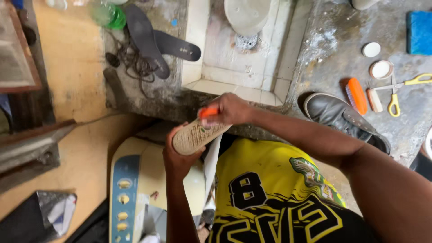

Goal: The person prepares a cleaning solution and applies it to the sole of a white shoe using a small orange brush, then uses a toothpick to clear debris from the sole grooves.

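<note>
My left hand [176, 155] grips a shoe [196, 135] from below, its tan patterned sole turned up toward me. My right hand [228, 109] holds an orange brush [207, 112] pressed against the heel end of that sole. Both hands meet in front of my chest, just below the edge of a concrete counter [333, 40]. A second dark grey shoe [340, 116] lies on the counter to the right.
A tiled sink [234, 67] sits ahead. Two dark insoles [150, 38], laces and a green bottle [108, 14] lie left of it. Right of it are an orange brush [357, 95], yellow scissors [398, 90], lids and a blue sponge [419, 32]. A cream washing machine [130, 189] stands below.
</note>
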